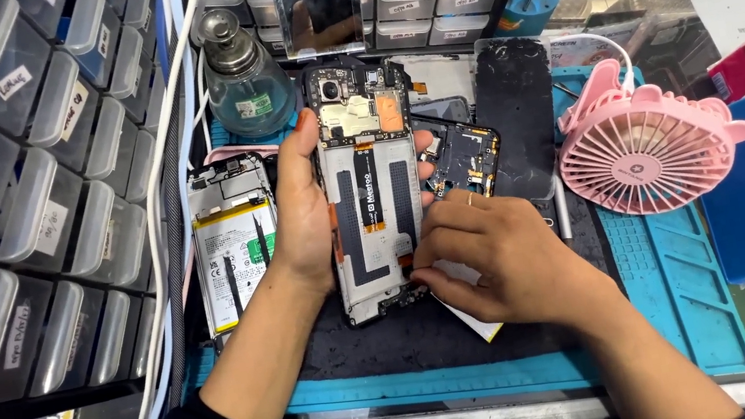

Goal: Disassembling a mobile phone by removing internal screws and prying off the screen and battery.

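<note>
Both hands work on an opened black smartphone with its back cover off (371, 190), which I see lying between them.

My left hand (303, 212) wraps its left edge, thumb on top; my right hand (489, 256) pinches with curled fingers at its lower right corner. It rests on a dark and teal silicone repair mat (674, 291), a second opened phone with a yellow-labelled battery (238, 251) just left, a pink round desk fan (647, 146) to the right.

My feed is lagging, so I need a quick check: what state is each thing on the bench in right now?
Opened phone: back off, boards bare, gripped by left hand.
Right hand: fingertips on the phone's lower edge.
Second phone: back off, battery showing, lying flat.
Pink fan: on its side; spinning or not, cannot tell.
Glass bottle: upright, capped.
</note>
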